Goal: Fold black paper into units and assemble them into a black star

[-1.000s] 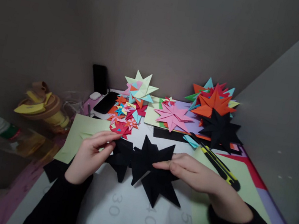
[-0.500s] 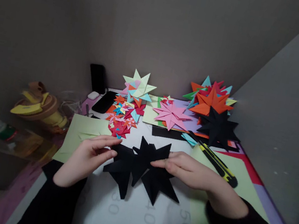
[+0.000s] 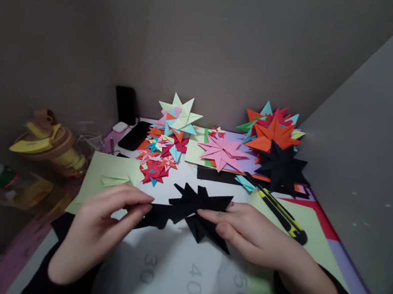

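Note:
Between my two hands is a black folded-paper star (image 3: 194, 205) with several sharp points, tilted so that it shows partly edge-on. The thumb and fingers of my left hand (image 3: 107, 222) pinch its left end. My right hand (image 3: 243, 228) grips the right side, its index finger laid along the folded paper near the star's middle. The right fingers cover part of the points there. Below the star lies a white sheet (image 3: 172, 284) printed with large numbers.
A yellow-black utility knife (image 3: 281, 215) lies right of my right hand. Behind are a pink star (image 3: 222, 152), a black star (image 3: 282, 167), an orange star (image 3: 274, 134) and small stars (image 3: 154, 171). A phone (image 3: 134, 135), a jar (image 3: 4, 176) and a brown-yellow cup (image 3: 54, 145) stand left.
The black star has tilted to a flatter, more edge-on view, its lower points rising. My left hand has turned and come lower and nearer; my right hand has shifted slightly.

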Demonstrator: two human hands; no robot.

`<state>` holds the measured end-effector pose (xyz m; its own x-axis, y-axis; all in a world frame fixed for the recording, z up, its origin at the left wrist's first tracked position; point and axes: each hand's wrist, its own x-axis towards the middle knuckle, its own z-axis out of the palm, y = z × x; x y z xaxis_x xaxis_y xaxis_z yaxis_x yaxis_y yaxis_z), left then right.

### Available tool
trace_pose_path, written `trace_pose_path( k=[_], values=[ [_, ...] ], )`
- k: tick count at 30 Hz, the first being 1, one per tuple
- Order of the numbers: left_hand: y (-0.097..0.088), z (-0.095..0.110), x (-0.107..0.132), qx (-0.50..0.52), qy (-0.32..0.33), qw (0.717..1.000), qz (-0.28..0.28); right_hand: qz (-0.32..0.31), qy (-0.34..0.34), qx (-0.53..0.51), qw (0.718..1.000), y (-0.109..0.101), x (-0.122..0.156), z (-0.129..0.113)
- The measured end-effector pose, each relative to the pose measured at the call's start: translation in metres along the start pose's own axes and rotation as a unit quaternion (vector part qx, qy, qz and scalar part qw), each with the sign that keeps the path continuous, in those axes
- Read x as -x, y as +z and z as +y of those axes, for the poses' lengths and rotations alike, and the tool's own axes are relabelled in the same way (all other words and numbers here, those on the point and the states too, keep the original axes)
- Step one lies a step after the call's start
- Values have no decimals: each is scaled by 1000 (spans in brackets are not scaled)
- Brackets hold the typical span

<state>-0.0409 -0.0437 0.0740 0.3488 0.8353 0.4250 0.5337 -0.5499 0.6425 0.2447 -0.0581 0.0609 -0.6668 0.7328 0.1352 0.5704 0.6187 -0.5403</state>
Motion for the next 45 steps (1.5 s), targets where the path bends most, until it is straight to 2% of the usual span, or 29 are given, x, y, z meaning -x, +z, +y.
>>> trace_pose_path(
  k=[3,9,13,17,23,27,32,36,42,45],
  values=[
    [-2,15,5,-17,44,999,20,35,-7,61,998,3,2,-3],
    [-6,34,8,-69,107,991,43,153,-95,136,974,12,3,5],
    [-5,34,8,-57,120,991,32,191,-139,175,956,13,2,8],
    [0,28,10,-56,119,990,52,210,-163,198,944,12,0,7],
    [3,25,13,-53,108,991,50,197,-153,188,950,14,2,9],
    [6,19,11,-54,54,995,72,172,-143,151,963,15,3,11],
    [14,7,6,-62,-30,992,103,82,-46,96,991,12,1,1],
    [15,3,4,-22,-86,993,78,40,-6,45,998,7,1,-4],
    [11,6,-4,-6,-118,990,75,36,6,-30,999,6,-1,-4],
    [13,4,-13,44,-165,984,60,29,18,-82,996,5,-3,-6]
  ],
)
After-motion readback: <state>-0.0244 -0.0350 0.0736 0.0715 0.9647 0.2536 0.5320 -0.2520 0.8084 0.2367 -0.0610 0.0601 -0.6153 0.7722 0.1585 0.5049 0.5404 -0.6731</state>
